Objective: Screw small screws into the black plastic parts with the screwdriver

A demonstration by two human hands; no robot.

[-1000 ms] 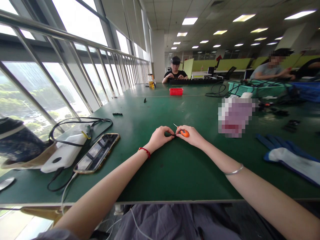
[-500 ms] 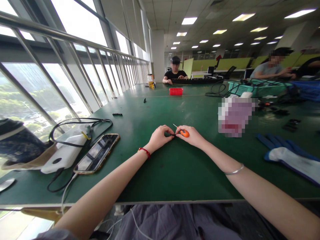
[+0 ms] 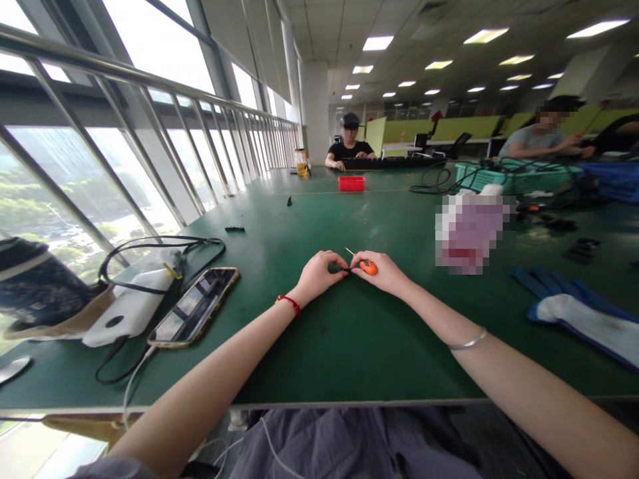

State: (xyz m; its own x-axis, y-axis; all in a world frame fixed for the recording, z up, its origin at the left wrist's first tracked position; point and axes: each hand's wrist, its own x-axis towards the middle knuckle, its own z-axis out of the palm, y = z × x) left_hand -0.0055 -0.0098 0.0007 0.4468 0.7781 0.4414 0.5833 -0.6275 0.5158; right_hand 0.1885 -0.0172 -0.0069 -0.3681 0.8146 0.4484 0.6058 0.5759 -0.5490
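Observation:
Both my hands meet at the middle of the green table (image 3: 349, 346). My left hand (image 3: 319, 274) is closed in a pinch on a small black part (image 3: 344, 269) held between the two hands. My right hand (image 3: 382, 273) is wrapped round a small orange-handled tool (image 3: 368, 267) whose thin tip sticks up and to the left. The fingertips of both hands touch at the black part. A red string sits on my left wrist and a silver bangle on my right.
A phone (image 3: 194, 306), a white power bank (image 3: 132, 303) with black cables and a dark bag (image 3: 40, 283) lie at the left. Blue-white gloves (image 3: 579, 313) lie at the right. A red tray (image 3: 351, 183) and a teal basket (image 3: 514, 176) stand farther back, where other people sit.

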